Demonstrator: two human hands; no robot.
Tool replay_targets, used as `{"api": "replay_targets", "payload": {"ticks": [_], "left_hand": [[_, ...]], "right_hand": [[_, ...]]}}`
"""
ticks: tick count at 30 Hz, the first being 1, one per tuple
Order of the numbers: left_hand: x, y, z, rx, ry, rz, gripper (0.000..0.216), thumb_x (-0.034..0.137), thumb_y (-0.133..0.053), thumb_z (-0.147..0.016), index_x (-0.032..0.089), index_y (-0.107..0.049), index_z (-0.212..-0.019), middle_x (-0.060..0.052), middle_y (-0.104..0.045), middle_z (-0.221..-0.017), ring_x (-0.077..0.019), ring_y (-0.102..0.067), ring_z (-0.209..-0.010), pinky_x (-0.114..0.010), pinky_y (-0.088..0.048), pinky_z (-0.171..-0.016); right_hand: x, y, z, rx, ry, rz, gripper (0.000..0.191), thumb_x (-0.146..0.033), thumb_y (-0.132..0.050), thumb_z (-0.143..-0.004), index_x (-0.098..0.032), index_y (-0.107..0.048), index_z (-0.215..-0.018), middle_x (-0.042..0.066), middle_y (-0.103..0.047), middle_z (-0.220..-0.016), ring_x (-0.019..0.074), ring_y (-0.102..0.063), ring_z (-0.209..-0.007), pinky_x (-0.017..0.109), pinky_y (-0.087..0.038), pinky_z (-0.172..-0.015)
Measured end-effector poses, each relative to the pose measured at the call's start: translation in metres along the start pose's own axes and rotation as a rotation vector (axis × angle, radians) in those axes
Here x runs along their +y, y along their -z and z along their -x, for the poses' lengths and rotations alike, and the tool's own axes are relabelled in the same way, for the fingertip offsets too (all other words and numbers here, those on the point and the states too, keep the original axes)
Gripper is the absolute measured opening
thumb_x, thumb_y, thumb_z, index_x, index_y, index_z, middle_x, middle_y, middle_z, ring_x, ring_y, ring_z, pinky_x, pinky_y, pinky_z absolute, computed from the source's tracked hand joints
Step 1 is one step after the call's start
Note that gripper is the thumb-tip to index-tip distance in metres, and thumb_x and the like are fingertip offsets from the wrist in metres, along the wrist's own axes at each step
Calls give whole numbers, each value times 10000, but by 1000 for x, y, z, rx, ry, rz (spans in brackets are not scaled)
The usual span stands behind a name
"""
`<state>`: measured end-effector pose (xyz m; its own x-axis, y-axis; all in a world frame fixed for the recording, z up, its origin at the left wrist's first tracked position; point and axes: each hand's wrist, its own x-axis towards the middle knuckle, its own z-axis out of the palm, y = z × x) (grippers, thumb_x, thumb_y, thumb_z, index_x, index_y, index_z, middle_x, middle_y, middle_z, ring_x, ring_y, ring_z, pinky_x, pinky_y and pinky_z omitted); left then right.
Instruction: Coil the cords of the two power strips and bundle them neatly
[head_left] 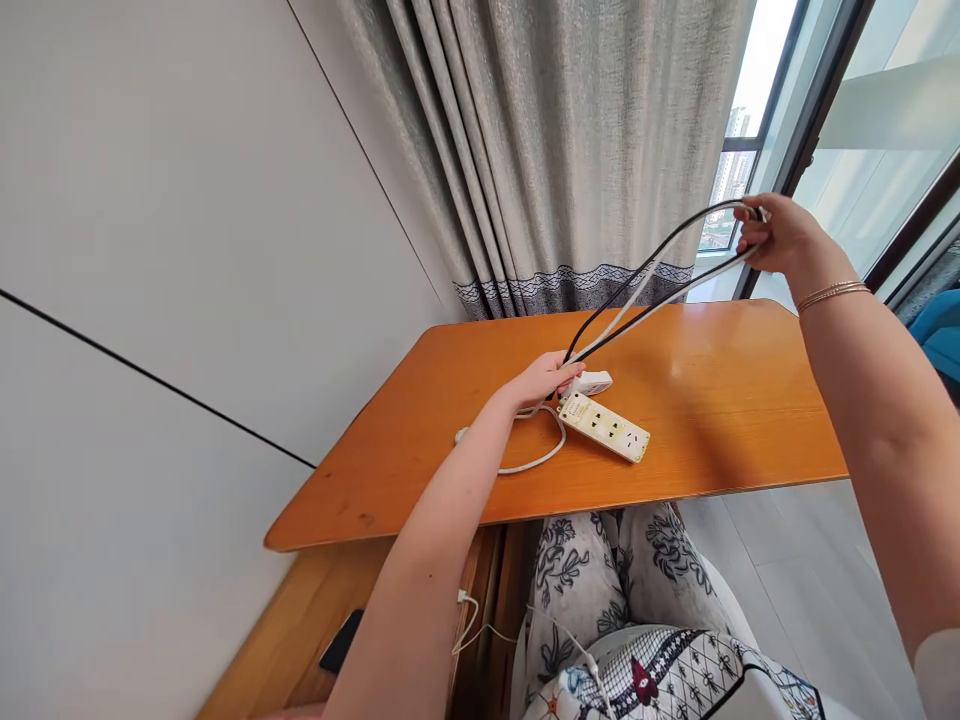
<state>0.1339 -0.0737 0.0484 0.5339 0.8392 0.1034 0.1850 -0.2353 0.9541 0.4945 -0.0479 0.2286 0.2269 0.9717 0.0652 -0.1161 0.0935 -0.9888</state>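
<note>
My left hand (546, 380) is closed around a bundle of black and white cables (646, 285) just above the table. Raised at the far right, my right hand (780, 235) grips the other end of the bundle, so the cables stretch between the two hands in a long loop. Beside my left hand lies a white power strip (606, 427) with its sockets facing up. A white plug adapter (595, 382) sits behind it, partly hidden by my fingers. One white cord (536, 462) curves over the wood under my left wrist.
The orange-brown wooden table (720, 400) has a grey curtain (600, 150) behind it and a white wall panel (172, 180) on the left. Below its front edge are a dark phone-like object (341, 640) and a white charging cable (471, 625). A window (742, 150) stands at right.
</note>
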Motion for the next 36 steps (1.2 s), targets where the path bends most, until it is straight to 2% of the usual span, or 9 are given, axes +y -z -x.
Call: {"api": "replay_targets", "payload": {"ticks": [2, 7, 12, 17, 23, 28, 31, 34, 36], "left_hand": [[-2, 1, 3, -6, 17, -8, 421, 499, -760, -808, 204, -509, -644, 46, -450, -480, -85, -372, -441, -218, -320, -444], [-11, -1, 1, -33, 33, -44, 355, 501, -742, -824, 186, -619, -719, 36, -481, -509, -101, -427, -479, -226, -387, -496], [-23, -3, 2, 7, -28, 56, 424, 555, -717, -834, 168, -634, -681, -30, -607, -656, -123, -538, -597, -248, -462, -608], [-32, 3, 3, 138, 9, 219, 473, 573, -736, -831, 193, -512, -658, 70, -410, -482, -83, -389, -461, -211, -367, -503], [-26, 18, 0, 354, 38, 437, 361, 366, -600, -989, 175, -521, -694, 101, -355, -475, -37, -276, -408, -172, -449, -579], [-13, 28, -6, 487, 50, 645, 392, 373, -557, -1021, 178, -482, -689, 109, -282, -491, -31, -227, -387, -129, -380, -470], [-11, 31, -13, 557, 57, 682, 393, 397, -550, -1023, 186, -473, -701, 108, -257, -495, -38, -217, -386, -127, -325, -417], [-11, 30, -20, 626, 61, 698, 391, 388, -510, -1043, 189, -471, -709, 113, -250, -487, -42, -217, -386, -137, -407, -473], [-11, 28, -26, 681, 38, 694, 384, 384, -505, -1046, 191, -476, -716, 117, -253, -482, -45, -229, -390, -155, -465, -528]], "right_hand": [[8, 10, 0, -13, -20, 36, 337, -199, -486, -1051, -187, -512, -715, -107, -332, -581, 17, -252, -475, 236, -352, -603], [18, 13, -10, 77, 42, -105, 370, -178, -442, -1071, -199, -485, -704, -112, -298, -558, 15, -308, -473, 217, -401, -637], [41, 19, -27, 130, 45, -37, 353, -164, -431, -1069, -190, -509, -726, -91, -336, -545, 37, -418, -503, 191, -437, -616], [99, 42, -34, 173, 19, 143, 188, -96, -656, -889, -211, -513, -851, -76, -475, -563, 99, -567, -545, 204, -491, -559], [163, 62, -17, -180, 34, 359, 58, -218, -725, -801, -181, -689, -827, -7, -615, -649, 108, -592, -611, 252, -547, -644], [196, 62, 10, -407, 4, 431, 405, -550, -825, -646, -177, -756, -788, 88, -745, -863, 208, -693, -838, 343, -553, -858], [212, 55, 24, -564, 25, 536, 497, -602, -836, -595, -186, -735, -848, 61, -717, -850, 209, -656, -799, 357, -530, -808], [226, 45, 29, -518, 162, 722, 437, -596, -788, -648, -209, -686, -825, 37, -623, -782, 199, -568, -733, 373, -500, -752], [231, 35, 26, -327, 331, 774, 388, -612, -684, -746, -226, -643, -765, 73, -578, -838, 241, -557, -843, 406, -497, -809]]}}
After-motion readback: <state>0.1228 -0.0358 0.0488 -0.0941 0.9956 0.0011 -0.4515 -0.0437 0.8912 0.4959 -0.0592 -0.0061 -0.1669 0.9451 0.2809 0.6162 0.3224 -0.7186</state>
